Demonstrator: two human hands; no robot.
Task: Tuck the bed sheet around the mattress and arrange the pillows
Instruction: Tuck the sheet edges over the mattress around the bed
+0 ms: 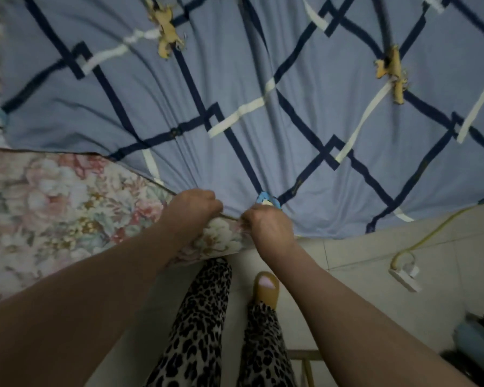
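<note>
A blue bed sheet [235, 88] with dark navy and cream lattice stripes and yellow animal prints covers most of the bed. Its edge runs diagonally across a floral mattress [53, 196], which lies bare at the left and at the near corner. My left hand [192, 209] is clenched on the sheet's edge at that corner. My right hand [268, 223] grips the same edge just to the right, beside a small light-blue tag [267, 198]. The cloth fans out in folds from both fists. No pillows are in view.
I stand on a pale tiled floor [347, 252] in leopard-print trousers and a tan sandal [266, 286]. A yellow cable [436, 233] leads to a white power strip [405, 275] on the floor at right. A dark bundle lies at the far lower right.
</note>
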